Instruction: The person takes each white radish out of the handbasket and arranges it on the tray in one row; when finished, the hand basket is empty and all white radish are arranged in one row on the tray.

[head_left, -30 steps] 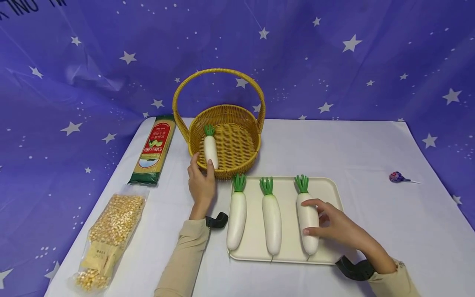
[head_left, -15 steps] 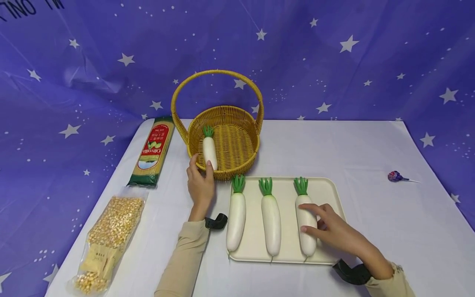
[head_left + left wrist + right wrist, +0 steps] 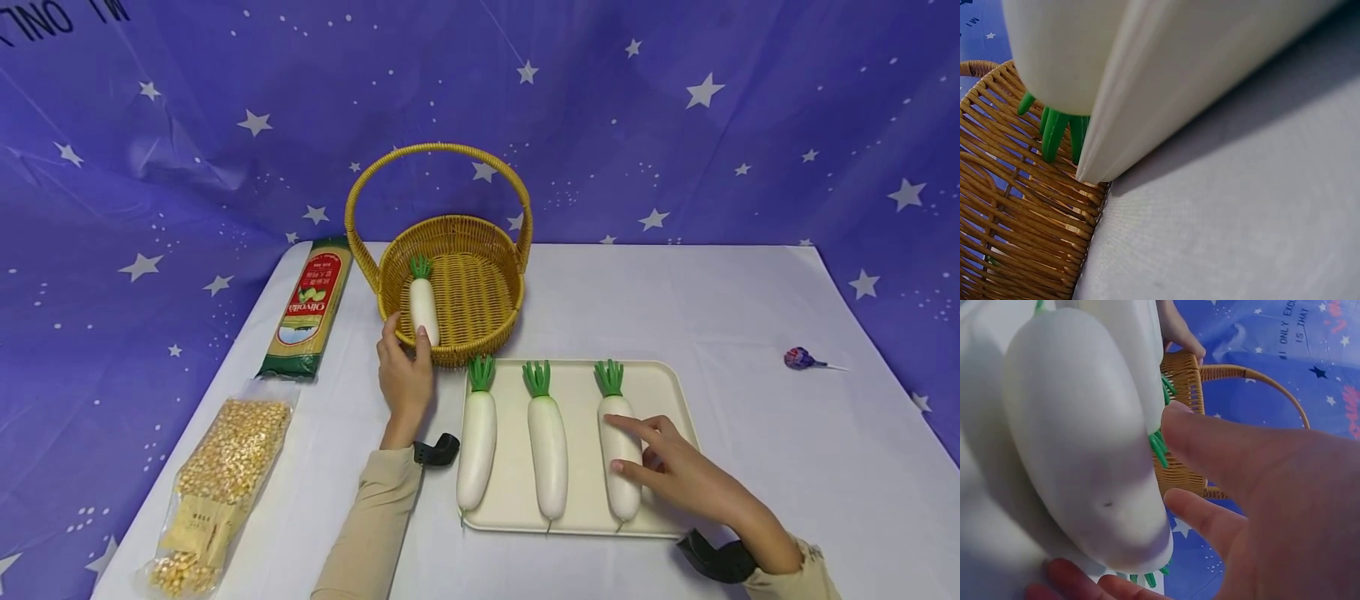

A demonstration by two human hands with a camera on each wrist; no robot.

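My left hand holds the near left rim of a yellow wicker basket, thumb over the edge. Inside the basket, against its left side, lies a white radish with green stalks. Three more radishes lie side by side on a cream tray: left, middle and right. My right hand is spread over the right radish, thumb and forefinger extended above it. In the right wrist view, a gap shows between those fingers and the radish; the lower fingers are partly hidden.
A pasta packet and a clear bag of corn kernels lie along the left of the white-covered table. A lollipop is at the far right. Behind hangs a purple star-patterned cloth.
My right hand's fingers have spread and straightened a little over the right radish. My left hand stays at the basket rim, and the radishes keep their places.
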